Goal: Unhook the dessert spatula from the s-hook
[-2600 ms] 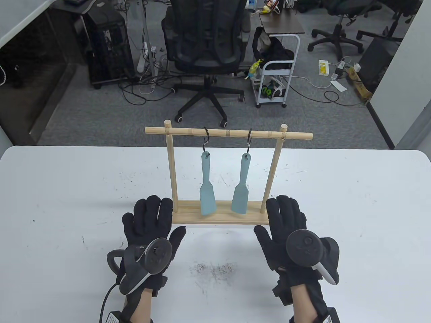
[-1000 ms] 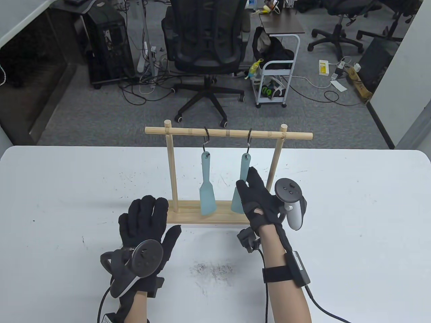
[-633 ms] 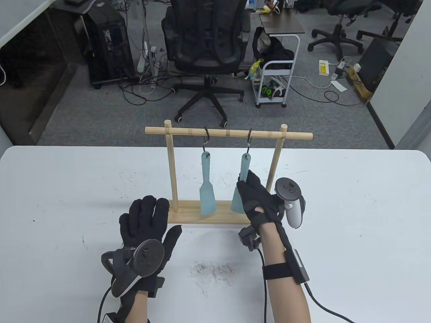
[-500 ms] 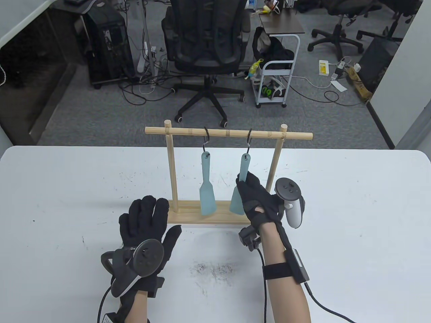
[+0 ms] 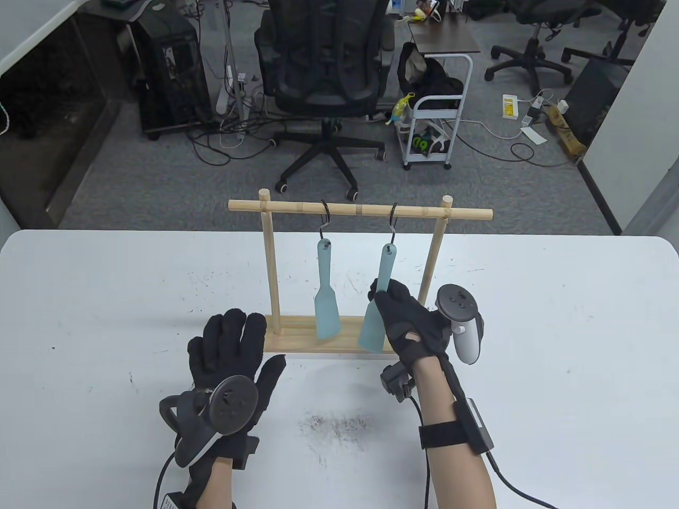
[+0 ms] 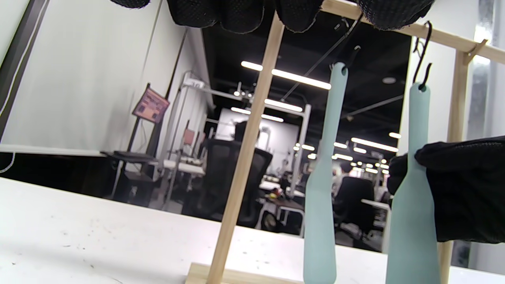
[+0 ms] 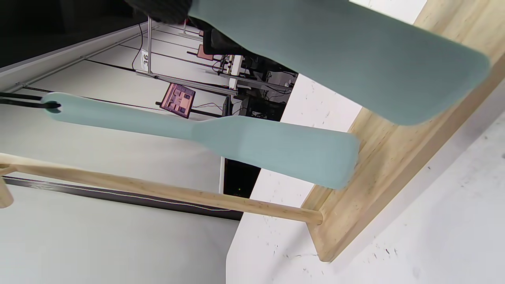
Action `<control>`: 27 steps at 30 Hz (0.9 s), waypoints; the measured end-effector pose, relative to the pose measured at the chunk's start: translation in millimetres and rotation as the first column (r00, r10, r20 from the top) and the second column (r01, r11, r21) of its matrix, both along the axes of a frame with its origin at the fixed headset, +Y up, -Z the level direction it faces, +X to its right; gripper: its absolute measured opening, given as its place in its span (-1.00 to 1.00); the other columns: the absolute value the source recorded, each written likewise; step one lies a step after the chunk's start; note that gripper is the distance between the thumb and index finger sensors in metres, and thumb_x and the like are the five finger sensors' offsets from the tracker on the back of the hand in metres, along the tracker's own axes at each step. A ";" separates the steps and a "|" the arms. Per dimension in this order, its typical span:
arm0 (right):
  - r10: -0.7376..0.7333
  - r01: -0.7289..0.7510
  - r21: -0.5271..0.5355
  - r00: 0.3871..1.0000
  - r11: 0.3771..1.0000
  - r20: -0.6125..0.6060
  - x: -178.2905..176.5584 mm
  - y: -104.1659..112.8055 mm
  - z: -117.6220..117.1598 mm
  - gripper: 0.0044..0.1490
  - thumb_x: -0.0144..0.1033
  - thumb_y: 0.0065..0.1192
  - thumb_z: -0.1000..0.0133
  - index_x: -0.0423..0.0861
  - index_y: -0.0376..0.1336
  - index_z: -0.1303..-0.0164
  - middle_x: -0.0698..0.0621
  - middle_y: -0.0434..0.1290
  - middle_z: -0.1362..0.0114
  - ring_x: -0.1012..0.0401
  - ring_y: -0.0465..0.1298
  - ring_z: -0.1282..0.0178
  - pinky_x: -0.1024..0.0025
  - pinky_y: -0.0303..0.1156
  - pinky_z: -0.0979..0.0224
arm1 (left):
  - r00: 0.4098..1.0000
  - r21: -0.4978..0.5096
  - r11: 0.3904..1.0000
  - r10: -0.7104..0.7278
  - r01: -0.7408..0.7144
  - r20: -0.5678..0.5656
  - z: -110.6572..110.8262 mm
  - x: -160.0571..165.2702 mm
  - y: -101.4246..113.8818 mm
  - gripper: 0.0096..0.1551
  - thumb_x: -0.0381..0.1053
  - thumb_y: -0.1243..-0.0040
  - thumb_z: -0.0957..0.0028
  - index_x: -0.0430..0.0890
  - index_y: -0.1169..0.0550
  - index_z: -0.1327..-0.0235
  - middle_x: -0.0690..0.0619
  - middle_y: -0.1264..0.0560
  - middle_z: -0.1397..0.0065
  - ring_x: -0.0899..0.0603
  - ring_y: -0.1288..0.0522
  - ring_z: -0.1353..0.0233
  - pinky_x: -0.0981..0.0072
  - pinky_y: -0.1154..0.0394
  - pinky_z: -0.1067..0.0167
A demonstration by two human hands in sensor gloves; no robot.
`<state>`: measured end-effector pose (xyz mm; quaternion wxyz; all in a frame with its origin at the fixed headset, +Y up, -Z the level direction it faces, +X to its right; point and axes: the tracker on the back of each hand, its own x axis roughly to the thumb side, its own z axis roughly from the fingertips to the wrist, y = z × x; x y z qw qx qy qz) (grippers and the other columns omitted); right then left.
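Right hand [image 5: 406,318] grips the handle of the right dessert spatula [image 5: 377,302], tilted, blade swung toward the person, hole still on its s-hook [image 5: 392,222]. Left hand [image 5: 233,355] lies flat, fingers spread, on the table [image 5: 106,318], touching the rack base. Counts: two spatulas, two s-hooks, one wooden rack [image 5: 270,265]. Second spatula [image 5: 324,297] hangs straight from the left s-hook [image 5: 324,220].
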<state>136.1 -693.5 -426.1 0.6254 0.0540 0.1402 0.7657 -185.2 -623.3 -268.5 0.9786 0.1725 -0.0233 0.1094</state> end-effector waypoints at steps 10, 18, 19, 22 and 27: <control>0.025 -0.025 0.004 0.998 1.000 -0.053 2.9 10.6 16.9 -0.32 -0.05 0.20 -0.11 -0.02 0.24 -0.45 -0.09 0.44 -0.43 -0.08 0.48 -0.43 -0.08 0.37 -0.37 | 1.000 -0.002 1.000 -0.004 0.004 0.001 -0.6 1.3 -0.5 -0.08 0.47 0.03 -0.13 0.16 -0.19 -0.77 -0.08 -0.14 -0.85 -0.37 -0.10 -0.78 -0.44 -0.10 -0.58; 0.033 -0.031 0.038 0.998 0.999 -0.061 3.6 21.7 28.7 -0.32 -0.03 0.23 -0.10 -0.06 0.30 -0.40 -0.10 0.54 -0.31 -0.03 0.63 -0.23 0.05 0.54 -0.17 | 1.000 -0.004 1.000 -0.004 0.004 0.004 -1.0 1.9 -0.6 -0.08 0.47 0.03 -0.13 0.16 -0.19 -0.77 -0.09 -0.14 -0.85 -0.37 -0.10 -0.78 -0.45 -0.10 -0.58; 0.033 -0.031 0.041 0.997 0.999 -0.065 3.3 23.3 30.3 -0.32 -0.03 0.23 -0.10 -0.07 0.30 -0.40 -0.10 0.54 -0.30 -0.02 0.64 -0.21 0.06 0.55 -0.15 | 1.000 -0.004 1.000 -0.003 0.003 0.004 -1.1 2.0 -0.8 -0.07 0.46 0.03 -0.13 0.15 -0.19 -0.77 -0.10 -0.14 -0.85 -0.38 -0.10 -0.78 -0.45 -0.09 -0.58; 0.033 -0.030 0.048 0.997 0.998 -0.074 2.3 27.2 33.5 -0.32 -0.03 0.24 -0.10 -0.08 0.30 -0.39 -0.10 0.56 -0.27 -0.01 0.66 -0.17 0.10 0.58 -0.09 | 1.000 -0.004 1.000 -0.003 0.004 0.004 -1.1 2.0 -0.9 -0.08 0.46 0.03 -0.13 0.15 -0.19 -0.77 -0.09 -0.14 -0.85 -0.37 -0.10 -0.78 -0.45 -0.10 -0.58; 0.022 -0.018 0.050 0.996 0.999 -0.087 1.0 32.3 37.3 -0.31 -0.04 0.25 -0.10 -0.11 0.31 -0.39 -0.11 0.58 -0.25 0.00 0.69 -0.12 0.13 0.61 -0.04 | 1.000 -0.001 1.000 0.006 -0.006 0.007 -1.0 1.8 -1.2 -0.07 0.46 0.03 -0.13 0.15 -0.19 -0.77 -0.09 -0.14 -0.84 -0.37 -0.10 -0.78 -0.45 -0.10 -0.58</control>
